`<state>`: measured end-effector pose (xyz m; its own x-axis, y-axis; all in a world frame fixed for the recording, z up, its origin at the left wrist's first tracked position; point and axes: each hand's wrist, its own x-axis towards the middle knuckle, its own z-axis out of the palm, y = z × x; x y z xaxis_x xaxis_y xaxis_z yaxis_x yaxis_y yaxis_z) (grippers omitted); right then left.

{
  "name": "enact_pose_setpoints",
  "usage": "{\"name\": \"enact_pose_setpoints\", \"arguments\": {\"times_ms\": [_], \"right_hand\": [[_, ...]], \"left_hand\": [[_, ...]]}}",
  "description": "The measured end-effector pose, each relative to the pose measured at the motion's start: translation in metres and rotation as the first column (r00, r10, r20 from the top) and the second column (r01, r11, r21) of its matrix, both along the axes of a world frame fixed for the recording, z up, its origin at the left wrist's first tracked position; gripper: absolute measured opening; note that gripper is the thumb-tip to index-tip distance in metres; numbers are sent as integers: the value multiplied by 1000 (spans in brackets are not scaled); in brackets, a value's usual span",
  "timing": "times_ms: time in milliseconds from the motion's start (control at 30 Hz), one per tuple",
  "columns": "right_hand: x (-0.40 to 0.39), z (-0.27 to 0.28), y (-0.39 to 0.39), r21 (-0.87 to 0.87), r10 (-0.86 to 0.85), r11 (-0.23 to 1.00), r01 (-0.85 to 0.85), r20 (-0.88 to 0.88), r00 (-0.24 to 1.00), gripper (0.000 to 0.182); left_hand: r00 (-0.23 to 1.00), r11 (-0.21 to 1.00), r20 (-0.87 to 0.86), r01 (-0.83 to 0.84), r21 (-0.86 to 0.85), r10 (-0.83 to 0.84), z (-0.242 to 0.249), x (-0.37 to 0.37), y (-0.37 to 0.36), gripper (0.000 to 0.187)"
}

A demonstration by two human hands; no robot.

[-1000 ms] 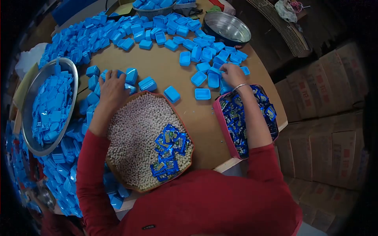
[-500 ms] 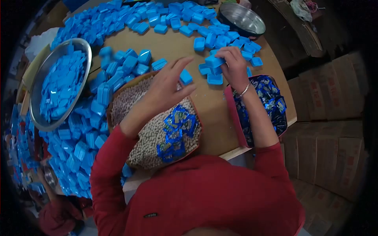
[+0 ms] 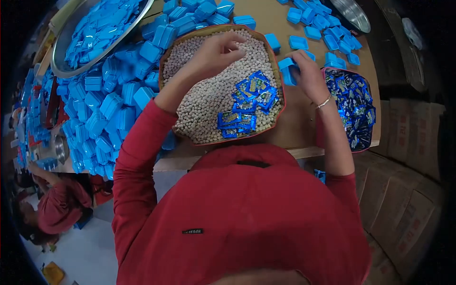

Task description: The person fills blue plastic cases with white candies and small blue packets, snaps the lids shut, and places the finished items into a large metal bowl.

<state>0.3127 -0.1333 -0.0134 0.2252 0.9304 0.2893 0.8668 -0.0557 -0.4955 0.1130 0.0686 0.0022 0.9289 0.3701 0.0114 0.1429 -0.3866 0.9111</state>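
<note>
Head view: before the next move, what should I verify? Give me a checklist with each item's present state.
1. Right hand gripping a blue box: ok.
2. Left hand open: ok, thumb and fingers apart.
3. Left hand on the box too: not ok, it is apart, above the pale pellets.
4. Loose packets on the pellets uncovered: ok.
5. Box contents: cannot tell, its inside isn't clear.

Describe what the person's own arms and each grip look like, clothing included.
Both arms wear red: the left sleeve ends on the forearm, the right sleeve nearer the elbow. The left grip and right grip are ungloved hands. A thin, pale bangle circles the right wrist; none shows on the left.
</note>
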Motion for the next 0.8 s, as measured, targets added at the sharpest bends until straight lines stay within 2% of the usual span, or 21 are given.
{"name": "enact_pose_setpoints", "arguments": {"times_ms": [67, 100, 167, 233, 300, 367, 400, 467, 500, 567, 600, 667, 700, 767, 800], "right_hand": [[-14, 20, 3, 42, 13, 999, -13, -5, 1000, 35], [-26, 30, 5, 29, -11, 1000, 10, 56, 998, 36], [-36, 35, 8, 122, 33, 991, -47, 110, 993, 37], [-37, 34, 16, 160, 66, 982, -95, 178, 982, 44], [-32, 33, 12, 139, 3, 990, -26, 169, 986, 51], [-21, 16, 4, 26, -111, 994, 108, 277, 954, 56], [-17, 13, -1, 1, -139, 989, 148, 339, 931, 56], [-14, 18, 1, -11, -167, 982, 187, 402, 900, 49], [-21, 26, 7, -7, -105, 994, 113, 328, 939, 46], [-46, 40, 23, 9, 26, 1000, -27, 151, 988, 40], [-59, 38, 38, -73, 80, 994, -77, 52, 995, 35], [-78, 3, 77, 54, 224, 973, -225, 32, 974, 37], [-84, -21, 102, 66, 224, 971, -229, 80, 971, 39], [-103, -56, 144, 68, 204, 974, -217, 157, 966, 45], [-117, -64, 158, 49, 188, 979, -200, 182, 965, 48]], "left_hand": [[1000, 986, 21, 24, -163, -21, 5, 1, -20, 53], [997, 981, 67, 38, -193, -26, 5, 8, -32, 55], [984, 976, 167, 88, -200, -54, -4, 32, -55, 55], [941, 979, 333, 12, -203, 57, -23, 68, -69, 48], [948, 946, 185, -207, -251, 257, -3, 75, -77, 39], [861, 936, 400, -351, 21, 314, -20, 89, -79, 37], [893, 924, 365, -343, 171, 264, -22, 87, -73, 35], [795, 874, 476, -474, 103, 375, -9, 67, -61, 32], [744, 848, 518, -526, 67, 421, -1, 51, -52, 30], [772, 855, 368, -477, -203, 518, 15, 5, -20, 27], [756, 784, 255, -501, -367, 602, 29, -23, -8, 31], [753, 697, 201, -426, -577, 627, 23, -77, 12, 34], [723, 357, -4, -345, -868, 690, 34, -99, 9, 33], [745, 368, 0, -330, -869, 667, 33, -140, -4, 35], [725, 383, -11, -377, -843, 689, 33, -153, -16, 36]]}}
